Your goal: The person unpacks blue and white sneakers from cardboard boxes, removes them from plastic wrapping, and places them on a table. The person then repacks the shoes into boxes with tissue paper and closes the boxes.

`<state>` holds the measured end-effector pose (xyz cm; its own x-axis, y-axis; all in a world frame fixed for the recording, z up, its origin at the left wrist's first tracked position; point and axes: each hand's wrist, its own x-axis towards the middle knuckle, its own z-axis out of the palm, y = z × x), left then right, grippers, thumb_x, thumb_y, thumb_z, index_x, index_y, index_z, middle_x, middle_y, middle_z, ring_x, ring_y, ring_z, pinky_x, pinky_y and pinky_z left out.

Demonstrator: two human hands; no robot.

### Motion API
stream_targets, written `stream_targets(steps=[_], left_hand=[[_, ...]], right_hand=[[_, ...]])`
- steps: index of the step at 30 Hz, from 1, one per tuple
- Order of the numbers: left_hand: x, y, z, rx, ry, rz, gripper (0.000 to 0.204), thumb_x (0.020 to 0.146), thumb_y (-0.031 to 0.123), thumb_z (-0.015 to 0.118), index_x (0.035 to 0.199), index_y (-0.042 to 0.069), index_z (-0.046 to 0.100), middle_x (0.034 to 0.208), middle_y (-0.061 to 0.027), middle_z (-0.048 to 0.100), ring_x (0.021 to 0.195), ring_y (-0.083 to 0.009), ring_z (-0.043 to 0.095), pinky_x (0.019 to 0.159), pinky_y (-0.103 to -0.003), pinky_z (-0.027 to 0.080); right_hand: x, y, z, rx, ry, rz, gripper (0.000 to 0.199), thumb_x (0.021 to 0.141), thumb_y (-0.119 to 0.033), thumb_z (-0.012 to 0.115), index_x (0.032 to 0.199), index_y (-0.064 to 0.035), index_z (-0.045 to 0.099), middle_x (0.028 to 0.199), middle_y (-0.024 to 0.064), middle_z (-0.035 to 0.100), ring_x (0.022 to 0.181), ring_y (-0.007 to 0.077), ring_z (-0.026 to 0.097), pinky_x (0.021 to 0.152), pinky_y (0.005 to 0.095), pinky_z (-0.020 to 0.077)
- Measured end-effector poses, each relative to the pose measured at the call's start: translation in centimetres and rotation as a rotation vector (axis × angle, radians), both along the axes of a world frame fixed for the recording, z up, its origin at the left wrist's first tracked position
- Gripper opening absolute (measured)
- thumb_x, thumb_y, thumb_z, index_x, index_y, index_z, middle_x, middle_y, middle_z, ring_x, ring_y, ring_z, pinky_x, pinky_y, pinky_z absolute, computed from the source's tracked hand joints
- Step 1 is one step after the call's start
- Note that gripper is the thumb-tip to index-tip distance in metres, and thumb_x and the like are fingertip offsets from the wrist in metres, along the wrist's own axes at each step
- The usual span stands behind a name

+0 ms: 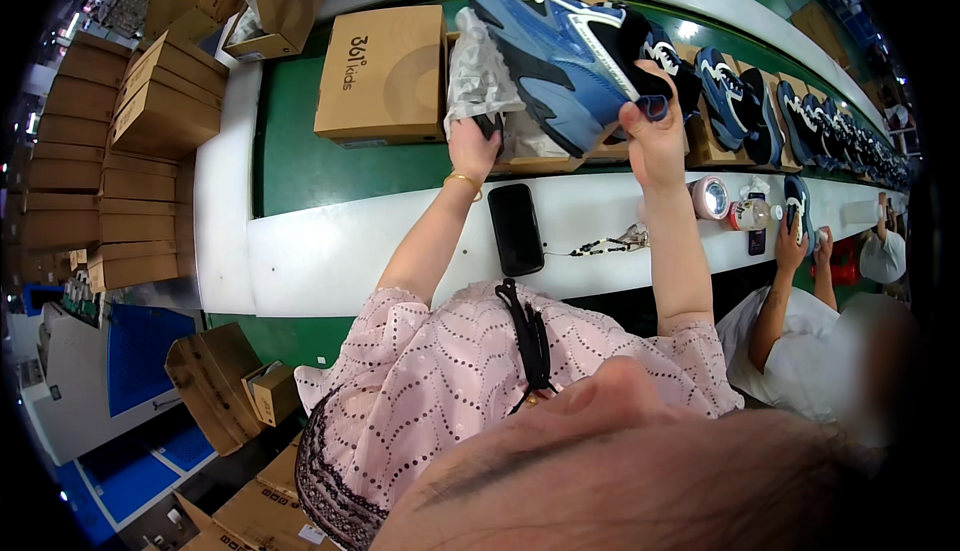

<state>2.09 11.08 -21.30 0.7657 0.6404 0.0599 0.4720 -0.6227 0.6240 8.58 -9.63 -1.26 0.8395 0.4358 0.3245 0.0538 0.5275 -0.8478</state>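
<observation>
My right hand grips the heel end of a blue and black sneaker and holds it up over an open cardboard shoebox on the green conveyor belt. Lower down, my left hand pinches the white wrapping paper that bulges out of that box. A gold bracelet circles my left wrist.
A closed cardboard shoebox lies left of the open one. More boxes with blue sneakers run off to the right. A black phone, a bead string and a tape roll rest on the white ledge. Another person works at right. Stacked cartons stand at left.
</observation>
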Motion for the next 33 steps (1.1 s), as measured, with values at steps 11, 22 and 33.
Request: stream_targets(steps=[11,22,33], left_hand=[[3.0,0.1,4.1,-1.597,-0.163,-0.100,0.054,0.081,0.040,0.055,0.115,-0.002,0.051,0.109,-0.0210,0.058,0.095,-0.0351,0.061,0.076,-0.039,0.053],[-17.1,5.5,11.3,-1.497,-0.181,-0.494,0.089,0.068,0.043,0.063,0.137,0.001,0.026,0.132,-0.0195,0.041,0.110,-0.0352,0.053,0.082,-0.049,0.051],[-12.9,5.7,7.0,-1.642,-0.533,-0.361,0.060,0.081,0.038,0.051,0.126,-0.001,0.042,0.118,-0.0175,0.054,0.102,-0.0317,0.057,0.080,-0.049,0.050]], right_hand=[[0.7,-0.8,-1.5,0.086,0.087,-0.024,0.046,0.078,-0.003,0.068,0.119,-0.0062,0.047,0.104,0.0023,0.056,0.098,0.0136,0.052,0.088,0.0264,0.0404],[1.7,-2.3,-2.5,0.098,0.159,-0.071,0.042,0.082,-0.011,0.066,0.119,-0.0135,0.048,0.107,0.0010,0.057,0.097,0.0149,0.054,0.084,0.0290,0.0417],[3.7,-3.9,-4.7,0.217,0.212,0.015,0.032,0.086,-0.020,0.060,0.114,-0.0052,0.054,0.114,0.0083,0.058,0.109,0.0239,0.052,0.097,0.0386,0.0370]])
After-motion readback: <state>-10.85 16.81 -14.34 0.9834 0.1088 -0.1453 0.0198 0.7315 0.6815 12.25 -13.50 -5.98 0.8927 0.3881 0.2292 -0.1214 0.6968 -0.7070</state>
